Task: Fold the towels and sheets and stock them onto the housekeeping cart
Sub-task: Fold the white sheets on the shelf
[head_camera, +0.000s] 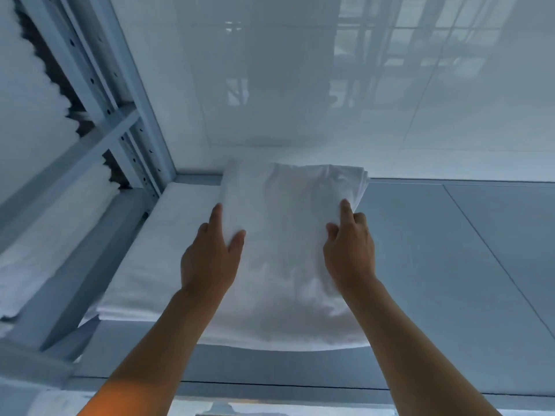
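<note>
A folded white sheet [285, 250] lies lengthwise on the grey shelf [450, 265], its near end hanging a little over the front edge. My left hand [210, 259] holds its left edge, thumb on top and fingers along the side. On the sheet's right edge, my right hand [350, 250] grips with the index finger stretched forward and the other fingers curled at the side. Another flat folded white sheet [156, 259] lies under and to the left of it.
A grey metal rack upright [135, 115] with bolt holes stands at the left, with stacks of white linen [30, 145] behind it. A glossy white wall [300, 85] closes the back of the shelf. The shelf's bare grey surface extends to the right.
</note>
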`<state>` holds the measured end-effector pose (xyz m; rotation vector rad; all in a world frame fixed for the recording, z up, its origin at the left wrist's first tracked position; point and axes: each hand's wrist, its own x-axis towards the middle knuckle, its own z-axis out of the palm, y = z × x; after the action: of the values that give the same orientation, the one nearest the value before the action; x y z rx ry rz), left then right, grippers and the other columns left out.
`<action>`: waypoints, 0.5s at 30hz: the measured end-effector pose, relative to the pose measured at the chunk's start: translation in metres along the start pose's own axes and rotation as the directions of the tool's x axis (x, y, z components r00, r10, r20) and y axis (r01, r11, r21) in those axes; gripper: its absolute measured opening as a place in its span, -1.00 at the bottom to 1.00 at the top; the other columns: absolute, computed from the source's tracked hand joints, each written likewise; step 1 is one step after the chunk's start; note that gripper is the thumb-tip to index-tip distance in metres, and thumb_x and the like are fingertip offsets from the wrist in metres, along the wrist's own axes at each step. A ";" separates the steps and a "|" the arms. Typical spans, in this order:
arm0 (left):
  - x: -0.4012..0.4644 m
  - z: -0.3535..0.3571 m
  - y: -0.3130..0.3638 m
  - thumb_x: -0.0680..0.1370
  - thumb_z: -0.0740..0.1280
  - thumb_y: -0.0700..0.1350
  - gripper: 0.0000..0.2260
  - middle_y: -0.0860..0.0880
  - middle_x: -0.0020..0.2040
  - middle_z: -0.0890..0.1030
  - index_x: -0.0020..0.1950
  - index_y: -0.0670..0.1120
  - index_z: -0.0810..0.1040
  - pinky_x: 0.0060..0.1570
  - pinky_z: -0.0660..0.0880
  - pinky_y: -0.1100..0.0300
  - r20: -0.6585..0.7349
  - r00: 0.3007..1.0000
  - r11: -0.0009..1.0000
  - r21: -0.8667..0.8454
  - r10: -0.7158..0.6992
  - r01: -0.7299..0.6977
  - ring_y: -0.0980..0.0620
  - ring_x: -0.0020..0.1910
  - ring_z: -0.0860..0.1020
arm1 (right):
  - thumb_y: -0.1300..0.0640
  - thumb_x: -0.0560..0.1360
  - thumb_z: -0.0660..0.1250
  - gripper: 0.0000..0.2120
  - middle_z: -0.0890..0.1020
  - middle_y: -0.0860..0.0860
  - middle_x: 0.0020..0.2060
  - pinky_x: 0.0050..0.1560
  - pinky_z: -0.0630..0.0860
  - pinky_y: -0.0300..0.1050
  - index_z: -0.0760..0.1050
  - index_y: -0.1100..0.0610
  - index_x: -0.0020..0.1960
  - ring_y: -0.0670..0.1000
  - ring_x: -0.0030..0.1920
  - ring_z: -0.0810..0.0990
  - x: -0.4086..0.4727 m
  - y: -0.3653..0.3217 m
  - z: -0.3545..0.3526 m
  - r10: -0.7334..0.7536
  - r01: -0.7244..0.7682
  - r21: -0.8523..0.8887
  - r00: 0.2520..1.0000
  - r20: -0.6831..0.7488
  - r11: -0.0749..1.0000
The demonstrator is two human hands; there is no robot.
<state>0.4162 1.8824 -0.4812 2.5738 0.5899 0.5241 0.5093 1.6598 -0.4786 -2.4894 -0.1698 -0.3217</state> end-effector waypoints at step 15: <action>0.060 -0.027 -0.206 0.66 0.08 0.30 -0.39 -0.24 0.52 0.29 0.67 0.17 0.00 0.32 0.41 -0.23 0.191 0.945 0.951 0.210 -0.266 0.226 -0.34 0.40 0.41 | -0.11 0.68 0.12 -0.39 0.22 0.18 0.50 0.33 0.35 0.25 0.00 0.03 0.64 0.27 0.43 0.30 -0.030 -0.115 0.169 0.070 -0.049 -0.067 0.929 0.364 0.997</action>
<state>0.3895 2.0868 -0.5452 2.6276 0.9040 0.1043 0.4897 1.8514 -0.5536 -2.5844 -0.2382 0.1710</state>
